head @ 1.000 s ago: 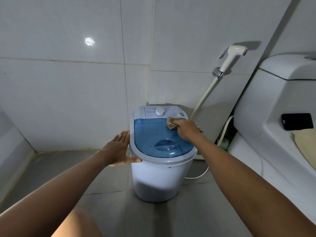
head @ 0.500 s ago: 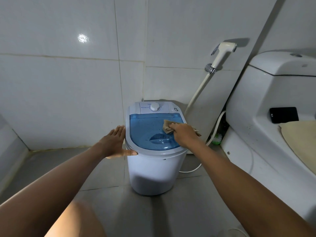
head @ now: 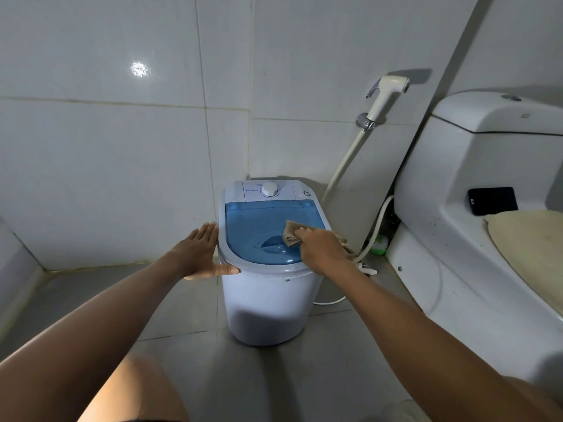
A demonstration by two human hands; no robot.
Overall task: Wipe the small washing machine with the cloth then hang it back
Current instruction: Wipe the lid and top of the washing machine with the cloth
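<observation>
Right hand [head: 324, 249] grips the cloth [head: 293, 233] on the lid's right side — unwiped blue lid [head: 259, 226] lies leftward; left hand [head: 199, 254], flat and empty, steadies the washing machine [head: 268, 309]

One washing machine [head: 269, 287] is standing on the floor, carrying one blue lid [head: 259, 229] and one white dial [head: 270, 189]. Two hands are showing: one left hand [head: 201, 254] and one right hand [head: 323, 249]. One cloth [head: 292, 234] is lying on the lid. One toilet [head: 475, 239] is sitting at the right, with one dark phone [head: 492, 201] resting on it. One spray nozzle [head: 387, 95] is hanging on the wall, with one hose [head: 344, 166] running down from it.
</observation>
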